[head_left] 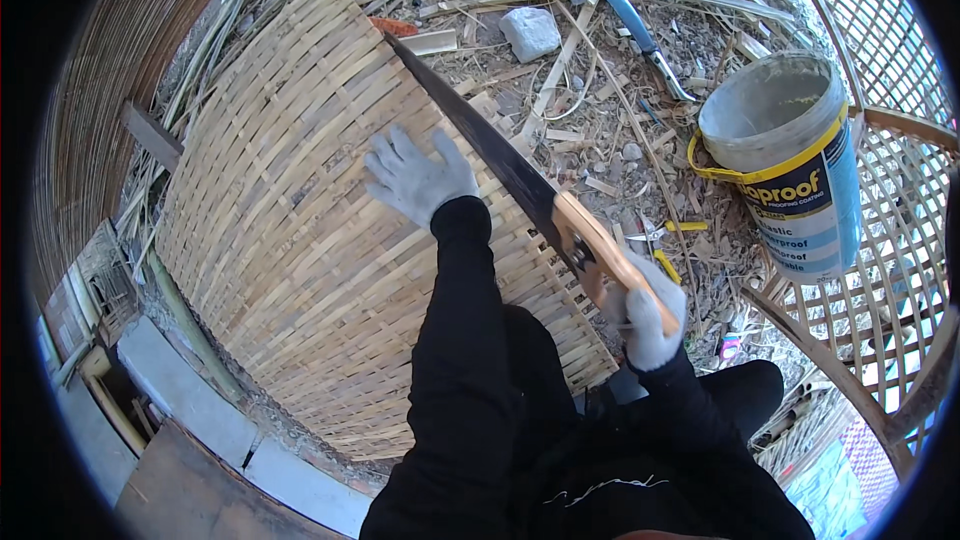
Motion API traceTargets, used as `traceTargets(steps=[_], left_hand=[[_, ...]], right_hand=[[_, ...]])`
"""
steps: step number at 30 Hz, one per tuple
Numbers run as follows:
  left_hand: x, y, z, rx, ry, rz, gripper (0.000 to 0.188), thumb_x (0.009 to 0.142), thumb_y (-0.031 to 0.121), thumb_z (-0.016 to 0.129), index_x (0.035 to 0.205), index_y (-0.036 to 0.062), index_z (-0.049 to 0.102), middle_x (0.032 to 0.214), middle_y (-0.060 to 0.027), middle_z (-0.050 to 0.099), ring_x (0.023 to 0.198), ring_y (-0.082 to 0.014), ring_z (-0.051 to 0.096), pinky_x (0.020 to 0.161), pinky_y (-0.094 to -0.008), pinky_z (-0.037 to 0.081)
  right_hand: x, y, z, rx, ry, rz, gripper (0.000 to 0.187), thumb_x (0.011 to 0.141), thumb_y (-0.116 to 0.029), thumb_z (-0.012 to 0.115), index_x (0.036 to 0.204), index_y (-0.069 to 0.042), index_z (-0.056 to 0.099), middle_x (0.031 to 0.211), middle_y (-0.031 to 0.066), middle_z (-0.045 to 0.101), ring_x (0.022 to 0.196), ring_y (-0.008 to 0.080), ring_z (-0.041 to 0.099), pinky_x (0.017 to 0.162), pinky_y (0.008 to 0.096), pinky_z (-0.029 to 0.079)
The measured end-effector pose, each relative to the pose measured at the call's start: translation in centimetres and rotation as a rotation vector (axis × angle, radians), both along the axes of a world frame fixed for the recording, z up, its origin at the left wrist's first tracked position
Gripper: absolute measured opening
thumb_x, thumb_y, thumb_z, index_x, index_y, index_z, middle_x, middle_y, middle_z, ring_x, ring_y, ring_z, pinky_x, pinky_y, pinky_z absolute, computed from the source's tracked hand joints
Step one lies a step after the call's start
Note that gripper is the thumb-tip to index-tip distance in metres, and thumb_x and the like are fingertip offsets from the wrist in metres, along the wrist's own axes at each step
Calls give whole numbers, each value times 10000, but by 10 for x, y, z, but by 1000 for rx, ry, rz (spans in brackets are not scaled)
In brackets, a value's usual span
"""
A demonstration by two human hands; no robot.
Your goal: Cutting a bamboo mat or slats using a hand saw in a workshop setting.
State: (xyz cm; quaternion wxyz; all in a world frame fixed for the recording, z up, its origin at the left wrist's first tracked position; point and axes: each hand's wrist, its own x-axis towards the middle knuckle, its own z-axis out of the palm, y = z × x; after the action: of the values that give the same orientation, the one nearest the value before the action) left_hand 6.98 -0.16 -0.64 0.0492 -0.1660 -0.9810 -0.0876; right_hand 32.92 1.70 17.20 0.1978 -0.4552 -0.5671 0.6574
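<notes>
A large woven bamboo panel [290, 190] lies across the ground before me, its right edge running diagonally from far left to near right. My left hand [422, 175], in a pale glove, presses flat on the panel near that edge with its fingers spread. In my gloved right hand [652, 318] is the wooden handle of a handsaw [490, 145]. Its long dark blade runs along the panel's right edge and points away toward the far end. Whether the teeth touch the bamboo cannot be made out. My knees are bent beside the panel's near end.
At right stands a plastic bucket [775, 130] with a yellow rim and handle. Yellow-handled pliers [665, 262] lie on the littered ground near the saw handle. Farther off are a pale stone [530, 33], a blue-handled tool [630, 15] and bamboo strips. Lattice panels [900, 190] line the right.
</notes>
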Motion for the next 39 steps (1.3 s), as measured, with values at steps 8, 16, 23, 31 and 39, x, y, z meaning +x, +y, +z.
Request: traceTargets(steps=[8, 16, 23, 31, 39], left_hand=[[-4, 1, 3, -24, -61, 6, 651, 1050, 507, 493, 1572, 119, 474, 1674, -138, 402, 1567, -374, 308, 1286, -577, 179], [-6, -4, -3, -15, 101, 8, 575, 1019, 453, 580, 1467, 93, 562, 1559, -135, 522, 1497, -359, 398, 1256, -536, 241], [-2, 2, 1, -70, -39, 26, 630, 1047, 499, 512, 1546, 116, 504, 1657, -141, 427, 1559, -368, 322, 1291, -566, 181], [-4, -2, -6, -1, 159, -29, 555, 1003, 445, 609, 1420, 80, 594, 1510, -135, 559, 1446, -367, 444, 1233, -542, 273], [-3, 3, -7, -9, 170, -34, 553, 1003, 436, 604, 1427, 81, 594, 1514, -144, 559, 1450, -373, 445, 1223, -538, 286]], right_hand=[[-8, 2, -26, -19, 62, -46, 641, 1034, -461, 582, 1328, 104, 659, 740, 2, 628, 620, 62, 531, 579, 249, 406], [-21, 7, -15, -85, 46, 3, 581, 1055, -392, 578, 1357, 101, 634, 744, 4, 632, 645, 77, 567, 602, 261, 450], [5, 9, -9, -98, -1, -85, 663, 1041, -480, 567, 1323, 114, 651, 674, -14, 581, 593, 56, 510, 563, 241, 381], [12, -6, 6, 3, -50, -30, 709, 1024, -528, 575, 1332, 105, 660, 847, 60, 704, 695, 95, 608, 633, 262, 467], [-46, 26, -40, -15, 83, -27, 527, 1040, -320, 598, 1339, 112, 641, 795, 36, 683, 658, 85, 596, 619, 252, 471]])
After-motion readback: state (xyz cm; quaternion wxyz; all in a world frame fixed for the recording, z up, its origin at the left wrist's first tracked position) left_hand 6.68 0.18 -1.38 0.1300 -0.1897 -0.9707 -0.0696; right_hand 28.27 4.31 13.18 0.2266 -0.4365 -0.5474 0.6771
